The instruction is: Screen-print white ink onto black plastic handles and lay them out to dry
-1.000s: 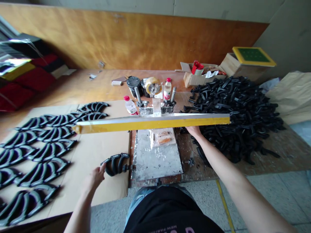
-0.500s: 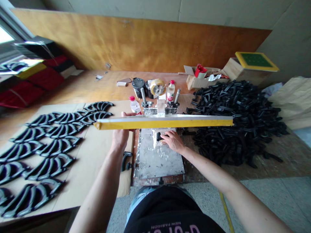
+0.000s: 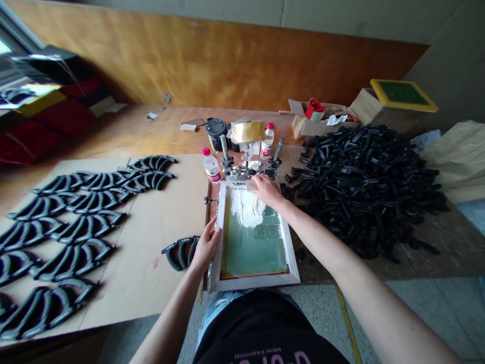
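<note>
Left arm extended; left hand (image 3: 207, 243) against frame (image 3: 291, 258), grip uncertain. Right arm angled inward, reaching farther forward; right hand (image 3: 268, 192) closed on block (image 3: 250, 186). Frame lies between and beneath hands; paste (image 3: 245, 210) just nearside of right.

From the wearer's head, 1 camera looks forward and down, close over the rectangular silver-framed green screen (image 3: 250, 253) at a brown wooden table (image 3: 178, 140).

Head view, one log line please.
left hand: on screen frame, left side; right hand: at pale block; white paste: toward far end
</note>
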The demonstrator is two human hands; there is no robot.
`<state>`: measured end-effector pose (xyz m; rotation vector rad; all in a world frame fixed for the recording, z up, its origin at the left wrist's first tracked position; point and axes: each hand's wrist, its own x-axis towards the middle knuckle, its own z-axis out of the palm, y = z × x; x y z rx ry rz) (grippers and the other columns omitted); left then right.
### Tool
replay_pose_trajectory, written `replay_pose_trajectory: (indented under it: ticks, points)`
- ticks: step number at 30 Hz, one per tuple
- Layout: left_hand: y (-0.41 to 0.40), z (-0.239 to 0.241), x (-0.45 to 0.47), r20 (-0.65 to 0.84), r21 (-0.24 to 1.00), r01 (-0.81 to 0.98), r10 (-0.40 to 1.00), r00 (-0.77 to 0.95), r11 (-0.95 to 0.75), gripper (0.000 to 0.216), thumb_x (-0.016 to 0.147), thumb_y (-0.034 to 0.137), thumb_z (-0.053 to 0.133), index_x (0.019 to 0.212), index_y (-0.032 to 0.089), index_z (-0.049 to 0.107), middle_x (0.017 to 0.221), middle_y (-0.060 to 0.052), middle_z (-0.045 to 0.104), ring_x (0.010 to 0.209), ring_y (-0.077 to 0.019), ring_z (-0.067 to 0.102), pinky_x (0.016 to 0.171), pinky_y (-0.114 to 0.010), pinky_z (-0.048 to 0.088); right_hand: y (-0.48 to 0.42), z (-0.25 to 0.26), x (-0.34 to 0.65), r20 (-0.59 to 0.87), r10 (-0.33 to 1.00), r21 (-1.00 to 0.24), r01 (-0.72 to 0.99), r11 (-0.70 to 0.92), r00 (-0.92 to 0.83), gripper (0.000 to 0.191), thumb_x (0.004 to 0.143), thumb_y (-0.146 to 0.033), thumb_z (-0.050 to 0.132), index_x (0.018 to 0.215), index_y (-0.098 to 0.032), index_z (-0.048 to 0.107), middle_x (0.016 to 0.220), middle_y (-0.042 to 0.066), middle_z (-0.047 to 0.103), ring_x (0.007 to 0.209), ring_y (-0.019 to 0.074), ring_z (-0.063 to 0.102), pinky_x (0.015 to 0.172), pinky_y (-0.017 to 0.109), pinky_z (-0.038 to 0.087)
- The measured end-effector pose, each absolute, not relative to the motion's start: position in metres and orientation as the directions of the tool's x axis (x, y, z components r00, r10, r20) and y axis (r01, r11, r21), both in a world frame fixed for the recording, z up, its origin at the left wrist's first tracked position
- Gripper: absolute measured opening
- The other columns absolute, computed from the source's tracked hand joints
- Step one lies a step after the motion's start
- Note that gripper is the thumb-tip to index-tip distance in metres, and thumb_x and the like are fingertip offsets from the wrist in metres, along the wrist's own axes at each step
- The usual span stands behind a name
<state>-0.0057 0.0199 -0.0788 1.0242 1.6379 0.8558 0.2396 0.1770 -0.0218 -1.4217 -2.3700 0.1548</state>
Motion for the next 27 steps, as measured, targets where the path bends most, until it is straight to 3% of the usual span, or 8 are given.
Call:
replay_pose_trajectory:
  ticks: [2, 5, 8, 10, 14, 17, 21, 27]
  points:
    - [0.021, -0.084, -0.007, -0.374, 0.89, 0.222, 0.916, -0.143, 0.398, 0.074, 0.083, 0.061, 0.058, 0.146, 0.026, 0.046, 0.101, -0.005, 0.073, 0.092, -0.0222, 0.067, 0.079, -0.031, 0.051, 0.167, -0.028, 0.231, 0.158, 0.873, -0.233, 0.842, 0.487, -0.462, 0.014, 0.086, -0.014, 0.062, 0.1, -0.014, 0.065, 0.099, 0.01, 0.067, 0.095, 0.0224, 0.059, 0.086, 0.033, 0.048]
    - [0.021, -0.088, -0.01, -0.369, 0.893, 0.218, 0.918, -0.143, 0.393, 0.071, 0.083, 0.061, 0.057, 0.144, 0.025, 0.049, 0.107, -0.007, 0.073, 0.096, -0.0231, 0.067, 0.082, -0.032, 0.051, 0.14, -0.035, 0.242, 0.13, 0.769, -0.202, 0.743, 0.638, -0.625, 0.013, 0.083, -0.006, 0.057, 0.091, -0.014, 0.064, 0.094, 0.01, 0.066, 0.091, 0.0214, 0.058, 0.083, 0.031, 0.046]
    - [0.02, -0.088, -0.01, -0.368, 0.89, 0.222, 0.915, -0.164, 0.397, 0.07, 0.083, 0.06, 0.058, 0.142, 0.023, 0.051, 0.107, -0.008, 0.073, 0.096, -0.0238, 0.067, 0.08, -0.032, 0.052, 0.123, -0.03, 0.261, 0.137, 0.578, -0.27, 0.531, 0.803, -0.805, 0.015, 0.079, -0.005, 0.059, 0.089, -0.016, 0.064, 0.091, 0.008, 0.066, 0.09, 0.0205, 0.058, 0.08, 0.029, 0.045]
    - [0.02, -0.088, -0.009, -0.367, 0.887, 0.231, 0.914, -0.172, 0.399, 0.07, 0.082, 0.06, 0.058, 0.141, 0.022, 0.052, 0.106, -0.008, 0.073, 0.094, -0.0241, 0.068, 0.079, -0.032, 0.052, 0.123, -0.025, 0.266, 0.137, 0.539, -0.336, 0.472, 0.815, -0.831, 0.011, 0.08, -0.008, 0.063, 0.084, -0.017, 0.064, 0.086, 0.005, 0.066, 0.085, 0.0189, 0.058, 0.076, 0.028, 0.044]
    - [0.02, -0.084, -0.008, -0.367, 0.897, 0.195, 0.915, -0.17, 0.396, 0.072, 0.081, 0.061, 0.059, 0.141, 0.022, 0.052, 0.105, -0.008, 0.073, 0.091, -0.0232, 0.069, 0.074, -0.031, 0.053, 0.124, -0.032, 0.259, 0.244, 0.643, -0.327, 0.563, 0.759, -0.725, 0.012, 0.082, -0.007, 0.059, 0.083, -0.017, 0.064, 0.086, 0.005, 0.065, 0.087, 0.0201, 0.058, 0.077, 0.029, 0.046]
    - [0.02, -0.08, -0.007, -0.369, 0.905, 0.165, 0.916, -0.158, 0.393, 0.073, 0.08, 0.061, 0.061, 0.141, 0.022, 0.052, 0.098, -0.007, 0.074, 0.085, -0.022, 0.069, 0.07, -0.03, 0.053, 0.111, -0.045, 0.258, 0.34, 0.583, -0.273, 0.516, 0.812, -0.738, 0.018, 0.083, -0.004, 0.055, 0.09, -0.016, 0.066, 0.094, 0.009, 0.066, 0.098, 0.0226, 0.057, 0.085, 0.033, 0.047]
    - [0.02, -0.068, -0.007, -0.376, 0.902, 0.169, 0.915, -0.149, 0.398, 0.076, 0.078, 0.063, 0.062, 0.14, 0.021, 0.052, 0.091, -0.005, 0.074, 0.077, -0.0201, 0.068, 0.066, -0.028, 0.051, 0.115, -0.038, 0.256, 0.322, 0.628, -0.34, 0.532, 0.775, -0.708, 0.009, 0.087, -0.016, 0.063, 0.094, -0.018, 0.067, 0.091, 0.006, 0.067, 0.09, 0.0203, 0.06, 0.083, 0.032, 0.049]
    - [0.022, -0.018, -0.012, -0.355, 0.921, 0.128, 0.928, -0.115, 0.368, 0.076, 0.078, 0.068, 0.059, 0.139, 0.022, 0.054, 0.096, -0.005, 0.073, 0.076, -0.0181, 0.066, 0.065, -0.026, 0.05, 0.188, 0.003, 0.253, 0.297, 0.866, -0.403, 0.769, 0.496, -0.403, 0.06, 0.083, -0.023, 0.072, 0.138, -0.033, 0.052, 0.104, 0.002, 0.071, 0.087, 0.0185, 0.064, 0.078, 0.029, 0.049]
